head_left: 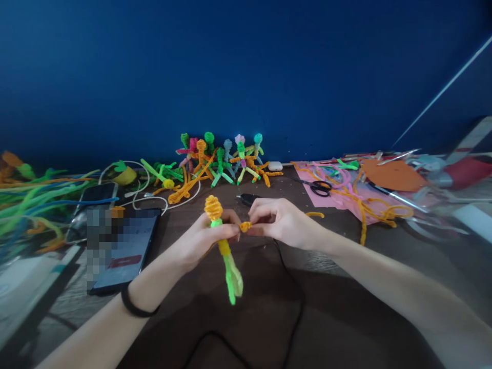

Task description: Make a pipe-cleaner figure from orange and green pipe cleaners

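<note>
- the work looks well along: the fuzzy figure in hand has a coiled orange head, a green neck, a yellow-orange middle and two light green legs.
- the small orange curl between the hands looks like the part being shaped; whether it is joined to the figure is hidden by the fingers.
- a row of small figures stands at the back of the bench, several with bent limbs spread; set against them, this one seems to lack its arms.
- the left hand has its grip pinched around the figure's upper body, holding it tilted above the bench, legs hanging; its fingertips reach the curl or sit just beside it.
- the right hand has its grip drawn nearly closed, thumb and finger pinching the curl's other end.
- scissors and loose orange stems lie beyond the right hand.
</note>
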`<state>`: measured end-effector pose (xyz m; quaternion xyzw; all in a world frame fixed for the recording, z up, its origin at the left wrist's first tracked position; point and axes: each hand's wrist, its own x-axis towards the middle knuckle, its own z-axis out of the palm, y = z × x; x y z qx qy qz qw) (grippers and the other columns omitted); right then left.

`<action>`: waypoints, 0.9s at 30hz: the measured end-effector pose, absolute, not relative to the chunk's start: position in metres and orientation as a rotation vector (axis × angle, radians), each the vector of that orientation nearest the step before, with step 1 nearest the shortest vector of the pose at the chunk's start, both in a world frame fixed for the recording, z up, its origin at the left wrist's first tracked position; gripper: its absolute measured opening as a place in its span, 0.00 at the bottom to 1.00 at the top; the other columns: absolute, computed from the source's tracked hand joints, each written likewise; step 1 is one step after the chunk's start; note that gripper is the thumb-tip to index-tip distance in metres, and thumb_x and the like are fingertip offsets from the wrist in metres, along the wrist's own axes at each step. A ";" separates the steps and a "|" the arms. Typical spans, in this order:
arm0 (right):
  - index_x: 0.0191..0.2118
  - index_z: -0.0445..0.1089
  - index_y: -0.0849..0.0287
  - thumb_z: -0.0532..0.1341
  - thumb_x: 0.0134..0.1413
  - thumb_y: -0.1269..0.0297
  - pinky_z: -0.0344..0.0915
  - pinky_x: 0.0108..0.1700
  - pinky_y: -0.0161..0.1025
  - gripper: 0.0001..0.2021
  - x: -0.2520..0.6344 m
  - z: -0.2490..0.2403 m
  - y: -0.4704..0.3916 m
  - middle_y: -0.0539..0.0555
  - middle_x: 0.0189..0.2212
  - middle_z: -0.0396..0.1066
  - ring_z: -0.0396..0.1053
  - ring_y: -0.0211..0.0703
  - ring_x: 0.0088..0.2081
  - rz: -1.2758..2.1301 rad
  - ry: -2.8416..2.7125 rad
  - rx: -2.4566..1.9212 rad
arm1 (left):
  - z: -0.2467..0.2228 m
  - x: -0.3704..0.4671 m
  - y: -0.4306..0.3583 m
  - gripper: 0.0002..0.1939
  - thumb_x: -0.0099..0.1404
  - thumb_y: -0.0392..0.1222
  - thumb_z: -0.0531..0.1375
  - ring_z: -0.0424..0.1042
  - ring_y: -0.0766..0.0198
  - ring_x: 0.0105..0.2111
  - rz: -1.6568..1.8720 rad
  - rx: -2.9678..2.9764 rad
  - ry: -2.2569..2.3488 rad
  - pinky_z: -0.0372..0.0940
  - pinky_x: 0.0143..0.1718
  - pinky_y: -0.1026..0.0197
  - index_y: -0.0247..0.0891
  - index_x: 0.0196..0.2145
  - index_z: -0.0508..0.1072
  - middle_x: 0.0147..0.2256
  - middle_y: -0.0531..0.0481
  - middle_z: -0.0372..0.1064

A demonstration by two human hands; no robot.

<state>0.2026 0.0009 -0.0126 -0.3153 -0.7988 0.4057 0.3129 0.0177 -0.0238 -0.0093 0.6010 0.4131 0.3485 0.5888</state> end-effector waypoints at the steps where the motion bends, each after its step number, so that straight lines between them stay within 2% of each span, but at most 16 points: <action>1: 0.26 0.71 0.63 0.62 0.46 0.67 0.59 0.29 0.31 0.04 0.203 -0.013 0.002 0.49 0.27 0.63 0.63 0.32 0.28 1.084 -2.114 -0.832 | -0.008 0.017 -0.024 0.05 0.52 0.36 0.56 0.59 0.68 0.24 0.768 1.424 0.967 0.54 0.27 0.65 0.37 0.20 0.67 0.20 0.54 0.61; 6: 0.30 0.74 0.62 0.62 0.46 0.71 0.60 0.30 0.31 0.03 0.204 -0.012 0.001 0.50 0.28 0.65 0.65 0.32 0.29 1.030 -2.145 -0.818 | -0.002 0.017 -0.026 0.06 0.51 0.35 0.55 0.61 0.67 0.25 0.575 1.529 1.032 0.54 0.29 0.64 0.37 0.19 0.68 0.21 0.54 0.63; 14: 0.28 0.72 0.63 0.58 0.50 0.73 0.60 0.32 0.31 0.06 0.202 -0.012 -0.005 0.52 0.28 0.65 0.64 0.34 0.30 0.414 -2.303 -0.720 | -0.008 0.022 -0.023 0.05 0.50 0.36 0.55 0.61 0.65 0.26 0.546 1.562 1.164 0.55 0.30 0.63 0.37 0.20 0.69 0.22 0.54 0.63; 22: 0.28 0.69 0.63 0.49 0.57 0.72 0.59 0.31 0.33 0.13 0.198 -0.018 -0.012 0.54 0.27 0.61 0.60 0.36 0.29 0.021 -2.431 -0.736 | -0.009 0.025 -0.021 0.04 0.49 0.35 0.53 0.59 0.65 0.24 0.706 1.536 1.334 0.54 0.27 0.63 0.36 0.19 0.66 0.19 0.55 0.59; 27: 0.29 0.68 0.64 0.48 0.57 0.73 0.61 0.33 0.35 0.13 0.194 -0.023 -0.016 0.55 0.27 0.61 0.60 0.38 0.30 -0.013 -2.403 -0.748 | -0.011 0.028 -0.023 0.05 0.50 0.36 0.54 0.58 0.67 0.24 0.845 1.502 1.340 0.54 0.27 0.64 0.36 0.19 0.66 0.19 0.56 0.57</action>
